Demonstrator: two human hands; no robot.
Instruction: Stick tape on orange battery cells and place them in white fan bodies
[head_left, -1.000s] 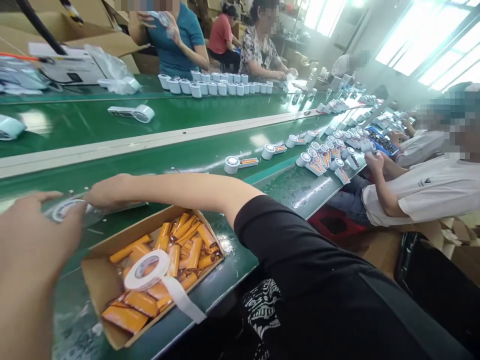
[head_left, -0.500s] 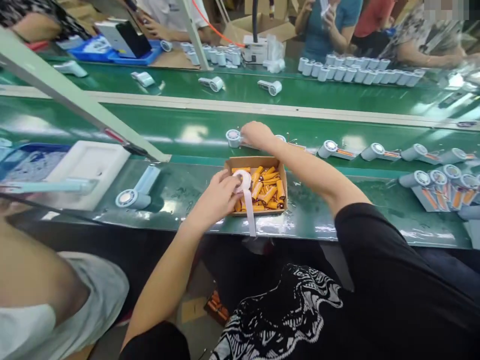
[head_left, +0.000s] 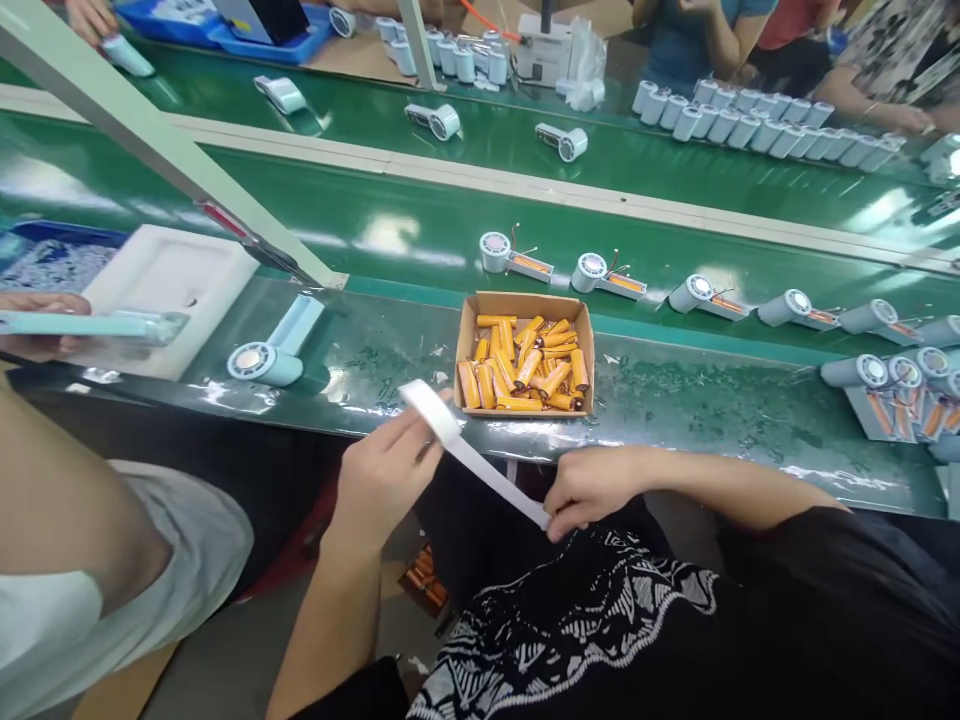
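Note:
My left hand (head_left: 386,478) is closed around a roll of white tape (head_left: 433,412), held at the bench's front edge. A strip of tape (head_left: 499,482) stretches from the roll down to my right hand (head_left: 589,487), whose thumb and fingers pinch its free end in front of my shirt. Just beyond my hands stands an open cardboard box (head_left: 587,345) filled with orange-wrapped batteries (head_left: 529,365). Past the box, a light-blue handheld fan (head_left: 496,252) lies on the green belt, its handle open with an orange battery inside.
More opened fans (head_left: 694,292) line the belt rightward, and others are stacked (head_left: 885,400) at the bench's right. A closed fan (head_left: 266,360) and a white foam block (head_left: 172,290) sit left, beside a co-worker's hand (head_left: 45,320). A slanted metal post (head_left: 165,150) crosses the left side.
My right hand has come back from the fan on the belt and now grips the tape's end. My left hand has drawn the roll off the box toward me. The view has shifted slightly.

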